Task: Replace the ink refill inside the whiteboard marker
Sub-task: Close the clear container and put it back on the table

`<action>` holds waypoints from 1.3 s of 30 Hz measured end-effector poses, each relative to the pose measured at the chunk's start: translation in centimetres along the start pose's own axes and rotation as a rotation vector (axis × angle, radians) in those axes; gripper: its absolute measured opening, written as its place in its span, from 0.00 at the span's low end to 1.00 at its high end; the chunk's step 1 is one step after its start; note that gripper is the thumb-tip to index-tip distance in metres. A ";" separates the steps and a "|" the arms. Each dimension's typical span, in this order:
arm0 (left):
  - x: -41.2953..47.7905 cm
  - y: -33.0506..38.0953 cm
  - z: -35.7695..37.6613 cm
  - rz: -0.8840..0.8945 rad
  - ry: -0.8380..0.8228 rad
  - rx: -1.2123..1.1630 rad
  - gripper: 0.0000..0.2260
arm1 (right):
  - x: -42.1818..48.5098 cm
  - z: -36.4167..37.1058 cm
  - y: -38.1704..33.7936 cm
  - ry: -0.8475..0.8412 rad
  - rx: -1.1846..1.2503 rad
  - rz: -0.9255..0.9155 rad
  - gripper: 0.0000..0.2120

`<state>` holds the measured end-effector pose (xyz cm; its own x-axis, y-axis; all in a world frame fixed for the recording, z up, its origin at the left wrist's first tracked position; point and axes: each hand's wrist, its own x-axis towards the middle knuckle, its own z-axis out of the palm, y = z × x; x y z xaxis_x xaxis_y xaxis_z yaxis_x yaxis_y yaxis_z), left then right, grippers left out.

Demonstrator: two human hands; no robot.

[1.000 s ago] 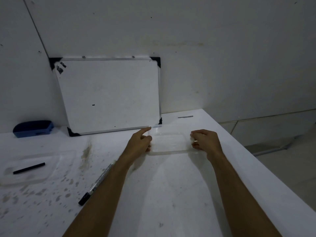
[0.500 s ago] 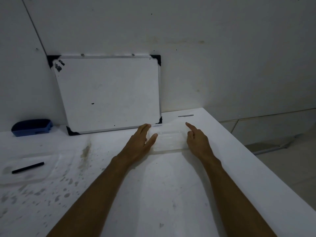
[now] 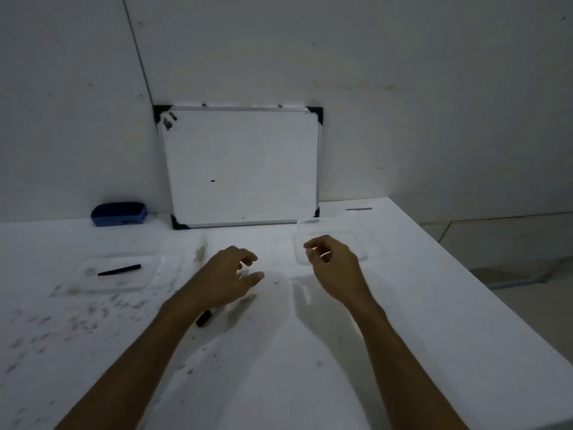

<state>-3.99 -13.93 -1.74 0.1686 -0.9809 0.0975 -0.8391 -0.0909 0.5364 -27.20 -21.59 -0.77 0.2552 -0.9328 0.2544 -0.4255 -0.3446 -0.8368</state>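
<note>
A: Where is the marker?

B: The black-capped whiteboard marker (image 3: 208,316) lies on the stained white table (image 3: 310,383), mostly hidden under the left hand (image 3: 228,276) — only its dark end shows, at about seven o'clock from that hand. The thin black ink refill stick (image 3: 119,270) rests in a shallow clear plastic tray (image 3: 77,290) well apart, at nine o'clock.

A: And the grips?

B: The left hand hangs over the marker with fingers loosely curled and spread, gripping nothing. The right hand (image 3: 336,266) is half-curled and also holds nothing I can see; the clear plastic lidded box (image 3: 328,231) sits just beyond it, at twelve o'clock. Behind stand the metal-framed whiteboard (image 3: 242,169) and, at ten o'clock, a blue eraser (image 3: 119,214).

A: What could go wrong?

B: My guess — the marker is round and could roll off if the descending hand nudges it. Pulling it open over dried ink stains could also smear fingers, and the dim light makes the clear tray and box easy to knock.

A: What has changed?

B: Half a second ago both hands flanked the clear box near the whiteboard; now they have drawn back toward the body, and the marker is in view again.
</note>
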 end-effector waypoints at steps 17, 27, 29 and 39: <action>-3.6 -5.7 -1.1 -0.187 0.240 -0.270 0.11 | -2.4 11.6 -3.9 -0.266 0.048 0.256 0.16; -3.4 -7.2 -1.4 0.005 0.113 -0.312 0.10 | 1.6 15.3 -5.0 -0.330 0.184 0.236 0.07; -3.0 -7.4 -1.1 0.023 0.136 -0.257 0.09 | 2.4 15.6 -4.9 -0.334 0.055 0.163 0.08; -2.3 -10.3 1.7 0.027 0.306 0.134 0.21 | 7.0 16.6 -4.7 0.008 -0.356 0.087 0.11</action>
<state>3.41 -11.01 -8.94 0.2759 -0.8880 0.3680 -0.9025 -0.1075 0.4171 -8.97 -24.79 -3.10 0.1987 -0.9606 0.1942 -0.7214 -0.2775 -0.6345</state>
